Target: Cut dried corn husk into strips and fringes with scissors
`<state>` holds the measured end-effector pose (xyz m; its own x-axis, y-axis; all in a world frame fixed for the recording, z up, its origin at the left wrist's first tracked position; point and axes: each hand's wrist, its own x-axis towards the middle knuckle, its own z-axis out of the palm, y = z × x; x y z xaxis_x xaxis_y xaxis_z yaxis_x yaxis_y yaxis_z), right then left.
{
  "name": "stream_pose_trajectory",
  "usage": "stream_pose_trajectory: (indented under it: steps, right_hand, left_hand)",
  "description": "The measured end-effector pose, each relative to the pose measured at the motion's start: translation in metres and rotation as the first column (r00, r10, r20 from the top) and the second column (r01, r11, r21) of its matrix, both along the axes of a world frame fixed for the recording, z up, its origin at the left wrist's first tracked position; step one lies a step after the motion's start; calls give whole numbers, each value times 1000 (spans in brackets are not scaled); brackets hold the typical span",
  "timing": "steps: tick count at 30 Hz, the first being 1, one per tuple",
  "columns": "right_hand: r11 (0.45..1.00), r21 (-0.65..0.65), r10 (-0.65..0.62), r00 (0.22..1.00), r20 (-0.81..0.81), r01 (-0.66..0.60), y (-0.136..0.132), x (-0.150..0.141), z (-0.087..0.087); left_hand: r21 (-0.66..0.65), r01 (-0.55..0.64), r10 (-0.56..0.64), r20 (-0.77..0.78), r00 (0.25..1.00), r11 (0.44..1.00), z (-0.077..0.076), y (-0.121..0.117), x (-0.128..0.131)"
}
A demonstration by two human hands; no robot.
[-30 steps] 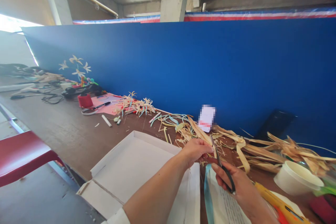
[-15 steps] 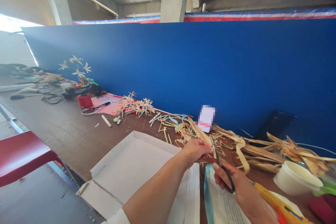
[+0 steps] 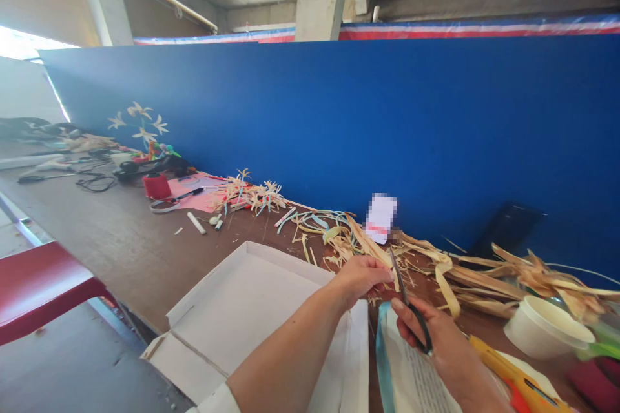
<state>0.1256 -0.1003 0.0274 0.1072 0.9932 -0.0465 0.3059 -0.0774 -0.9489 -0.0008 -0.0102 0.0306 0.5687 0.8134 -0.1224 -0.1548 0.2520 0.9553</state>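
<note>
Just beyond the near right corner of the white box point(image 3: 271, 303), the left hand point(image 3: 361, 279) has its thumb and fingers pressed together at the tips, pointing to the right. A pale strip point(image 3: 396, 279) shows right beside those fingertips; it is too small to tell whether they pinch it. The right hand point(image 3: 438, 332) is lower and farther right, its fingers curled around the black handles of the scissors point(image 3: 405, 297).

The scissors run away from the right palm, long axis forward and slightly left, so the blades pass close by the left fingertips on their right side — tips pointing toward the back of the table point(image 3: 111, 226). The right hand holds the handles, while the left is the hand nearer the blades. Whether the blades touch the strip cannot be told.

Past the tips lie tangled dry leaves point(image 3: 372, 245), spreading right along the foot of the blue panel point(image 3: 339, 129). Under the right hand is a printed bag point(image 3: 411, 368); to its right come a yellow tool point(image 3: 508, 371) and a white tub point(image 3: 535, 335). Well off to the left — paper-like flowers point(image 3: 261, 197) and a red spool point(image 3: 156, 187).
</note>
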Motion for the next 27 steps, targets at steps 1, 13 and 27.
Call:
stream_pose_trajectory:
  steps: [1,13,27]
  right_hand:
    - [998,12,-60,998,-25,60,1,1,0]
    - [521,265,-523,548,-653,812,6,19,6]
    - [568,272,-469,577,-669,777,-1,12,14]
  left_hand:
    - [18,5,-5,5,1000,1000,-1,0,0]
    - [392,321,-121,-455,882,862,-19,-18,14]
    - [679,255,161,-486,859,688,-17,-26,15]
